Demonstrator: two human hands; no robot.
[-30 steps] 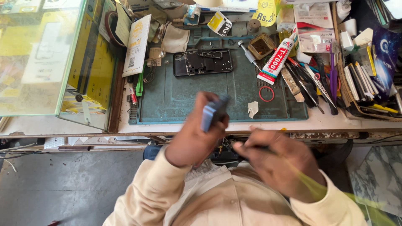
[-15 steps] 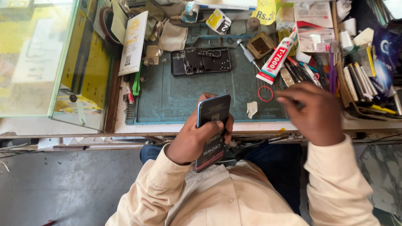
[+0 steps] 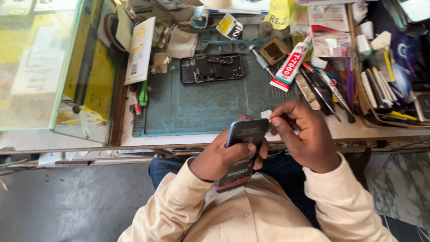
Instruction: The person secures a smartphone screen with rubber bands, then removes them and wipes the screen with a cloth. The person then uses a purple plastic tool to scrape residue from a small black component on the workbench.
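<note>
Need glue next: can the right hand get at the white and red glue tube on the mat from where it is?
Probably yes. The glue tube lies on top of the clutter, uncovered, just beyond the right hand, with only open mat and a few tools between. The fingers seem to pinch something small, though.

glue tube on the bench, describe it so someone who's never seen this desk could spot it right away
Start at the green work mat that covers the middle of the bench. At its upper right corner, just right of the dark opened phone frame, the glue tube lies slanted. It is the only white tube with a red band, unlike the dark slim tools beside it.
</note>
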